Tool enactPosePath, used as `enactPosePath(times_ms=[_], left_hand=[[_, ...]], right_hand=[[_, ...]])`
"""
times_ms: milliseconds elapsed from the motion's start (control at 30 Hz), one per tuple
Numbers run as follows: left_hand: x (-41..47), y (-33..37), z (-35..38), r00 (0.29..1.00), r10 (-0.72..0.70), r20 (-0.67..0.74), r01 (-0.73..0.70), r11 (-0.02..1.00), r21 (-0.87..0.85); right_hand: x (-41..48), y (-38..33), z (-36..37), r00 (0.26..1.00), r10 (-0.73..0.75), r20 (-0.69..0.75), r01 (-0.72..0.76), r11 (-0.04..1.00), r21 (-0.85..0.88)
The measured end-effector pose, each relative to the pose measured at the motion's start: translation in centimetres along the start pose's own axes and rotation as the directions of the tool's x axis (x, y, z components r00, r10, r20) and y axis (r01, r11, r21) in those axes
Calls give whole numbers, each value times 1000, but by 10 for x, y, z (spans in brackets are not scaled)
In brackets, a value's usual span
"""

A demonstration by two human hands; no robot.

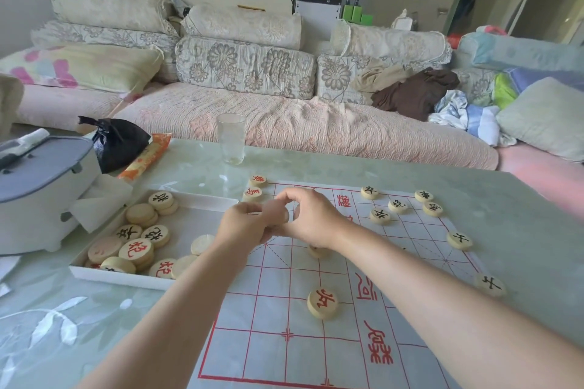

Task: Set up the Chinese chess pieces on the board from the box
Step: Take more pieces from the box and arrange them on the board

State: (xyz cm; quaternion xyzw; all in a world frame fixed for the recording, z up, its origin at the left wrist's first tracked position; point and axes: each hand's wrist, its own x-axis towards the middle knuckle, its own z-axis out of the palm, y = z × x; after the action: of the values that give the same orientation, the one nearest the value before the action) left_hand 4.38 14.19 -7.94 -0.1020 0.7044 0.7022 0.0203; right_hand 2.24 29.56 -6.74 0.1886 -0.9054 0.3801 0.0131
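The paper board (284, 341) with its red grid lies on the glass table. A white box (151, 278) to its left holds several wooden pieces (136, 250), some face down. My left hand (249, 226) is curled shut over the board's far left part, with a pale piece edge showing in it. My right hand (311, 219) touches it, thumb and forefinger bent towards it; what they pinch is hidden. One red piece (322, 303) sits mid-board and two red pieces (252, 193) at the far left corner. Several black pieces (397, 205) stand on the right side. Another piece (317, 251) peeks out under my right wrist.
An empty glass (231, 139) stands beyond the board. A grey-lidded white appliance (38, 186), a white tissue (101, 199), a black bag (121, 142) and an orange packet (145, 158) crowd the left. A sofa (284, 126) with cushions lies behind the table.
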Motion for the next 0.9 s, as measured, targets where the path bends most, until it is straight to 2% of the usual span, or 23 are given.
enactPosePath(times_ms=[67, 100, 133, 167, 200, 233, 267, 433, 600, 733, 900], left_hand=[[5, -2, 1, 1000, 26, -17, -25, 996, 85], [8, -2, -1, 996, 82, -19, -75, 965, 251], [11, -3, -4, 985, 172, 2, -150, 852, 502], [13, -4, -7, 956, 290, 46, -231, 645, 728], [14, -4, -11, 908, 401, 122, -301, 422, 855], [15, -5, -15, 865, 466, 186, -345, 284, 895], [17, -6, -20, 852, 479, 212, -355, 231, 906], [32, -19, -38, 875, 434, 215, -287, 107, 952], [37, -27, -43, 904, 383, 191, -258, 132, 957], [42, -33, -47, 930, 311, 194, -244, 131, 961], [46, -32, -49, 938, 296, 182, -253, 224, 941]], right_hand=[[-3, 3, 3, 999, 8, -38, -10, 999, -42], [-3, 6, 5, 998, 23, -51, -26, 998, -61], [-3, 10, 6, 996, 47, -72, -52, 995, -81], [-1, 15, 7, 992, 78, -104, -89, 991, -104], [1, 22, 6, 984, 114, -136, -131, 983, -128], [5, 28, 4, 976, 145, -164, -170, 974, -153], [9, 33, 0, 967, 169, -190, -203, 963, -176], [48, 54, -30, 922, 238, -305, -326, 902, -282], [86, 77, -33, 919, 304, -252, -383, 841, -382], [107, 88, -29, 908, 306, -285, -407, 806, -430], [114, 99, -24, 909, 342, -238, -416, 769, -485]])
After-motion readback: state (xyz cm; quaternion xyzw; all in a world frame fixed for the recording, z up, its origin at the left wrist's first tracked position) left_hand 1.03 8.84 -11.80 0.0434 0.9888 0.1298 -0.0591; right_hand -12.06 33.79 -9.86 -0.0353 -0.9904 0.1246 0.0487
